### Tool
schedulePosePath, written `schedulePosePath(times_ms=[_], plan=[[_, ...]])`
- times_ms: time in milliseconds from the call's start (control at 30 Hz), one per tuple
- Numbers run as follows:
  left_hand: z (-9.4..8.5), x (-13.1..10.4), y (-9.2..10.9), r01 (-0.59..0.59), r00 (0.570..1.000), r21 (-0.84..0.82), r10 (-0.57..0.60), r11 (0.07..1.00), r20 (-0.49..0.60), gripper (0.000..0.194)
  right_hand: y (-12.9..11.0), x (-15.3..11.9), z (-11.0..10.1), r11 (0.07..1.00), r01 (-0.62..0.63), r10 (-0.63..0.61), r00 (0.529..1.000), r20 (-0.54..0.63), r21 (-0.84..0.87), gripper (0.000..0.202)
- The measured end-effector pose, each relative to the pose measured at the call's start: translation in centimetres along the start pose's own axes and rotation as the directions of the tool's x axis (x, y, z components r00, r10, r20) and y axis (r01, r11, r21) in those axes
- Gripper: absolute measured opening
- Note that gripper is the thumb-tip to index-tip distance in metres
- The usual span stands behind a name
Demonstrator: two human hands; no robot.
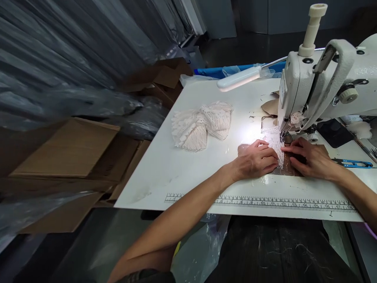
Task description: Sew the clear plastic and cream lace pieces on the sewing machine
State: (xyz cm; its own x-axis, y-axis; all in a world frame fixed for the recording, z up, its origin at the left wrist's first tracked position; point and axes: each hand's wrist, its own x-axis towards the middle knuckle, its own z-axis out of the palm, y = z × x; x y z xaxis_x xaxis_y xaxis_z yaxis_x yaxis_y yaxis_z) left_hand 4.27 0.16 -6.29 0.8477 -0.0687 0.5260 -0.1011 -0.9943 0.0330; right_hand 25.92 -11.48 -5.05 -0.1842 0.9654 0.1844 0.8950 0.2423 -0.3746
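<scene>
A strip of white lace (276,146) lies under the needle area of a white sewing machine (297,84). My left hand (257,159) rests on the left side of the lace, its fingers bent and close together, pressing it to the machine bed. On the other side, my right hand (309,159) touches the lace's right edge with an outstretched index finger, the thumb apart below it. A bundle of gathered pale lace (203,125) lies on the white table (188,177), left of my hands.
Blue thread snips (353,163) lie right of my right hand, near a black piece (335,133). A lamp (239,79) reaches over the table's back. Printed ruler marks (265,202) run along the front edge. Open cardboard boxes (67,149) stand at the left.
</scene>
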Motion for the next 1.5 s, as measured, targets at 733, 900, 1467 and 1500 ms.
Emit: schedulePosePath(times_ms=[733,900,1467,1500], plan=[[-1.2,0.6,0.3,-0.047,0.98,-0.089,0.063,0.995,0.191,0.022,-0.9,-1.0,1.3,0.994,0.1,-0.103,0.988,-0.114,-0.033,0.034],[-1.7,1.5,-0.6,-0.027,0.961,-0.163,0.07,0.986,0.268,0.021,-0.7,-1.1,1.4,0.992,0.105,-0.112,0.987,-0.114,-0.066,0.033],[-1.0,0.6,-0.4,-0.003,0.992,-0.121,0.018,0.993,0.122,0.022,-1.6,-0.8,1.1,0.966,0.148,-0.177,0.977,-0.121,-0.212,0.033],[-1.0,0.6,-0.4,-0.005,0.992,-0.106,0.018,0.994,0.122,0.022,-1.5,-0.8,1.2,0.966,0.139,-0.167,0.979,-0.114,-0.22,0.033]])
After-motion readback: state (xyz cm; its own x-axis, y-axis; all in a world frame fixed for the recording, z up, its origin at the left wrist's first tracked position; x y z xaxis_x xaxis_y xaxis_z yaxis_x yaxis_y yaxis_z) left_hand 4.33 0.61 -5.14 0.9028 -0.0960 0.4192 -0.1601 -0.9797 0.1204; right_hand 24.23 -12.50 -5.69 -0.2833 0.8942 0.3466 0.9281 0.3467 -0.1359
